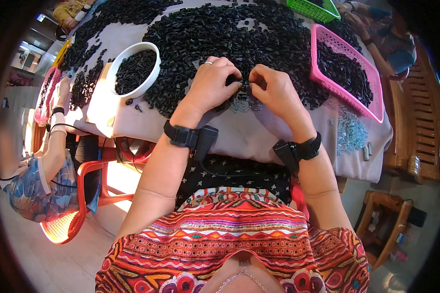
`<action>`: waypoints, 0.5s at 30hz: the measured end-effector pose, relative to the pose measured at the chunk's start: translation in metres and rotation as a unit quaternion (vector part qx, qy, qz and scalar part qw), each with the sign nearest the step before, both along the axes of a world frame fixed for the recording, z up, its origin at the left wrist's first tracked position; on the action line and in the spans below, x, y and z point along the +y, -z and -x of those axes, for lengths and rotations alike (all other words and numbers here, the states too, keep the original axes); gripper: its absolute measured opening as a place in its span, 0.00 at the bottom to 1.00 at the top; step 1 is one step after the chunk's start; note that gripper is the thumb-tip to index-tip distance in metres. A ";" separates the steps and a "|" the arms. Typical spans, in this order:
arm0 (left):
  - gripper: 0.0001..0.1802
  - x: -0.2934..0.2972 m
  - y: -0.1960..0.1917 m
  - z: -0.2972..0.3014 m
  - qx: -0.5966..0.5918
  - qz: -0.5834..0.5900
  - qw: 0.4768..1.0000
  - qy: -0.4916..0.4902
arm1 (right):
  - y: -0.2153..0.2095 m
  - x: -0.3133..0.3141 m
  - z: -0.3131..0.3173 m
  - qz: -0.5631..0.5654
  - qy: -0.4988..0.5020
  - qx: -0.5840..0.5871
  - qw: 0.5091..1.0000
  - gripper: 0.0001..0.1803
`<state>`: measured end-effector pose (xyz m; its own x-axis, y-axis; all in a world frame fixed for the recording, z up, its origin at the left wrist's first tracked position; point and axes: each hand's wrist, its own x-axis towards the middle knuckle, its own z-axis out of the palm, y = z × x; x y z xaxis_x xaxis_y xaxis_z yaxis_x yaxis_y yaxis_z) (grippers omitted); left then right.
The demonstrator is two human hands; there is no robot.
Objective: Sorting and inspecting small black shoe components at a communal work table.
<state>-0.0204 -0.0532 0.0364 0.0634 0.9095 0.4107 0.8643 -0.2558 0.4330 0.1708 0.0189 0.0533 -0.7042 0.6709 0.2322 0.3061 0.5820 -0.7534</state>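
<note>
My left hand (pixel 211 84) and my right hand (pixel 275 90) are close together over the near edge of a wide heap of small black plastic parts (pixel 195 36). On each hand the thumb and fingertips are pinched together. Whatever lies between the fingertips is too small and dark to tell from the black parts behind it. Just below the fingers is a small patch of shiny, clear or metallic pieces (pixel 240 105) on the pale tablecloth (pixel 244 139).
Left of my hands stands a white bowl (pixel 156 73) of black pieces. A pink basket (pixel 314 58) of black parts sits to the right, with a pile of clear bluish pieces (pixel 351 132) nearer me. A co-worker's hand (pixel 61 92) reaches over the table at far left, beside a red chair (pixel 86 180).
</note>
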 end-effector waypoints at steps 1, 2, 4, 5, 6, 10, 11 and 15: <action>0.11 0.000 -0.001 0.000 -0.001 0.015 1.000 -0.002 | 0.002 0.000 0.001 0.015 -0.001 0.016 1.000 0.08; 0.11 -0.001 -0.002 0.001 -0.002 0.030 1.000 -0.004 | 0.004 0.000 0.002 0.014 -0.002 0.016 1.000 0.08; 0.11 -0.001 -0.001 0.001 -0.008 0.027 1.000 -0.003 | 0.006 0.000 0.003 0.007 0.007 0.024 1.000 0.08; 0.11 -0.001 -0.001 0.001 -0.013 0.025 1.000 -0.002 | 0.005 0.000 0.003 0.007 0.006 0.024 1.000 0.08; 0.11 -0.001 -0.001 0.001 -0.014 0.025 1.000 -0.003 | 0.005 0.000 0.002 0.015 0.016 0.043 0.999 0.08; 0.11 0.000 -0.001 0.002 -0.032 0.025 0.999 -0.004 | 0.003 0.000 0.003 0.037 0.041 0.069 0.996 0.08; 0.11 0.000 -0.002 0.002 -0.031 0.026 0.999 -0.003 | 0.003 0.000 0.003 0.037 0.042 0.069 0.996 0.08; 0.10 0.001 -0.002 0.000 -0.103 0.034 0.994 0.002 | 0.004 0.001 0.003 0.043 0.046 0.081 0.995 0.08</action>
